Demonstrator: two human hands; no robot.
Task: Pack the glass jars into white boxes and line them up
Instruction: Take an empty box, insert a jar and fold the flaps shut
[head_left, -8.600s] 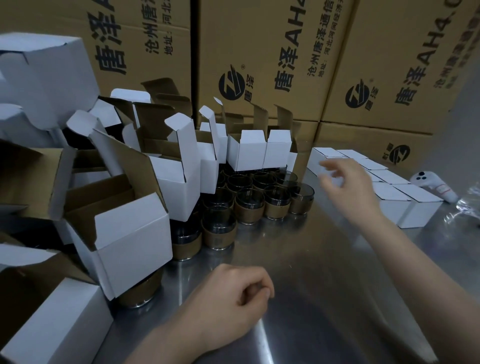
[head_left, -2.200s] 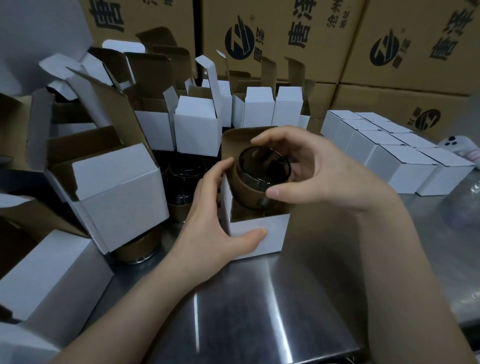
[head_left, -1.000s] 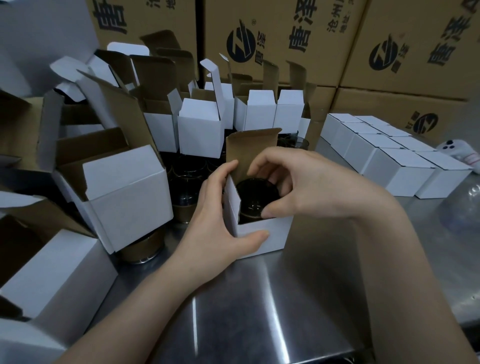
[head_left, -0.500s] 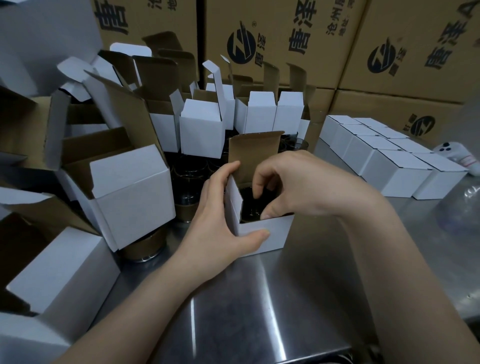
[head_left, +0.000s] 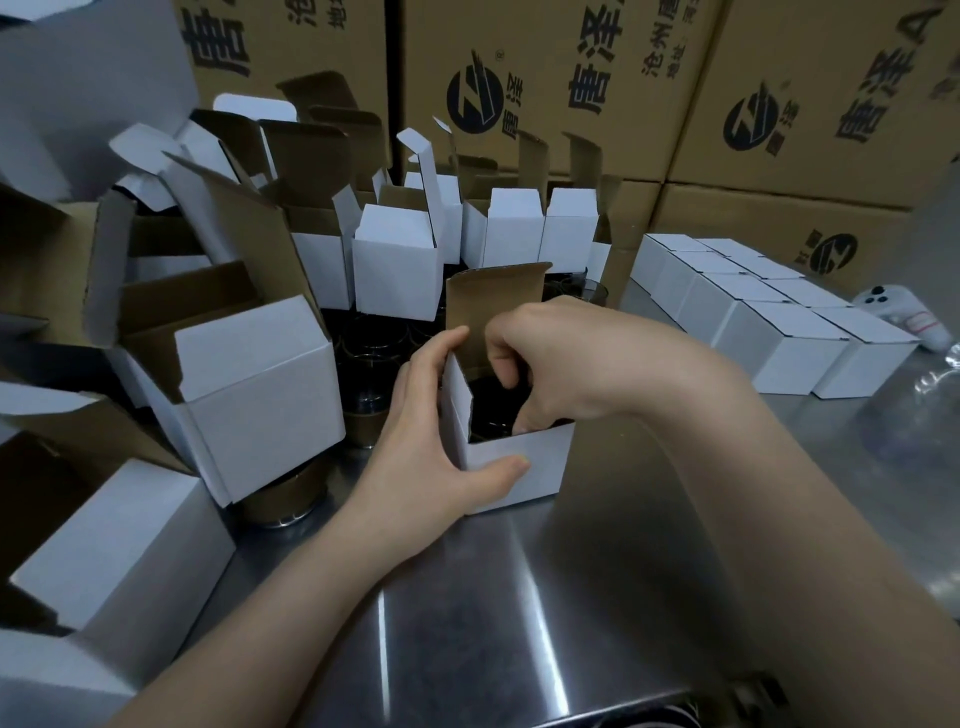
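Inside white box, right hand grip on glass jar; left hand grip around box

A dark glass jar sat upright inside an open white box, flap raised, on the desk; closed white boxes stood lined up at right.

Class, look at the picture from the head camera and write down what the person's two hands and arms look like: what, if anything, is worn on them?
Nothing is worn. The left hand and the right hand have no gloves, and no ring shows on the fingers in view. The left forearm and the right forearm are uncovered to the frame's edge: no sleeve, watch or bracelet shows.
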